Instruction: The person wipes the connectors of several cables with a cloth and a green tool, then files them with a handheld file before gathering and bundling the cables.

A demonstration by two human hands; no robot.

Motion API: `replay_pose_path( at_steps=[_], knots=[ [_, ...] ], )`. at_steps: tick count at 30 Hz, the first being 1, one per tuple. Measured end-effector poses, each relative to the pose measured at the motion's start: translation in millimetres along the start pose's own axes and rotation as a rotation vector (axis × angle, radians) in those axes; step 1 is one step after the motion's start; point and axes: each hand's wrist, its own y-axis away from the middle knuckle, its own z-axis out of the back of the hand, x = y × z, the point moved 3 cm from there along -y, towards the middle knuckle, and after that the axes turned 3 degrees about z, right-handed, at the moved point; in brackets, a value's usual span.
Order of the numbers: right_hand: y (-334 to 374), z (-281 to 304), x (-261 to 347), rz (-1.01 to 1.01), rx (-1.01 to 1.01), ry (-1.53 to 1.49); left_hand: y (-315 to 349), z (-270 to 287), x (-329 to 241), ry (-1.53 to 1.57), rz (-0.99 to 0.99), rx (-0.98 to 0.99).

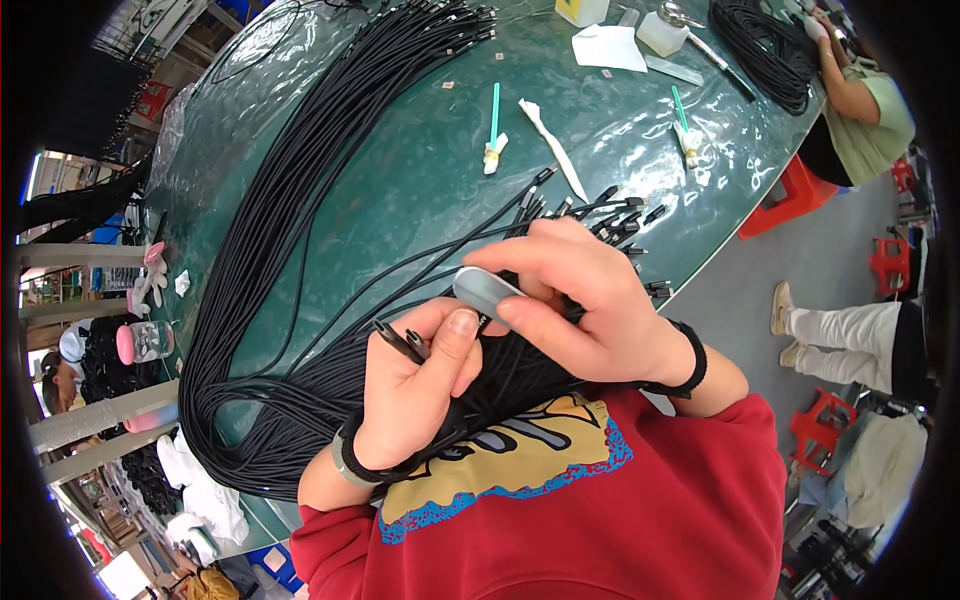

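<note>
My left hand (415, 380) is closed on a black cable (404, 343), and its dark end sticks out past the fingers. Between the thumb and fingers of my right hand (595, 300) is a flat grey piece with a rounded end (484, 288). The piece lies against the black connector at my left fingertips; whether it presses on it I cannot tell. A long bundle of black cables (270, 200) curves round the table's left side and passes beneath both hands. Several loose connector ends (628, 205) fan out just beyond my right hand.
On the green table (430, 150) lie two green sticks with cloth-wrapped tips (494, 150), a rolled white cloth (552, 148), a white sheet (610, 48) and a small bottle (662, 34). Another cable coil (765, 50) sits far right, near a co-worker's arm (850, 92). Red stools (785, 200) stand beyond the edge.
</note>
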Motion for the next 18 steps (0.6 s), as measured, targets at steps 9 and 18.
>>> replay_pose_path(
  at_steps=[9, 18],
  knots=[
    [-16.9, -5.3, -1.1, -0.183, -0.148, -0.205, 0.9, -5.6, 0.8, -0.091, -0.029, -0.029],
    [-22.8, -6.8, -8.9, -0.192, -0.213, -0.167, -2.2, -3.1, 1.5, -0.054, 0.057, 0.049]
  ],
)
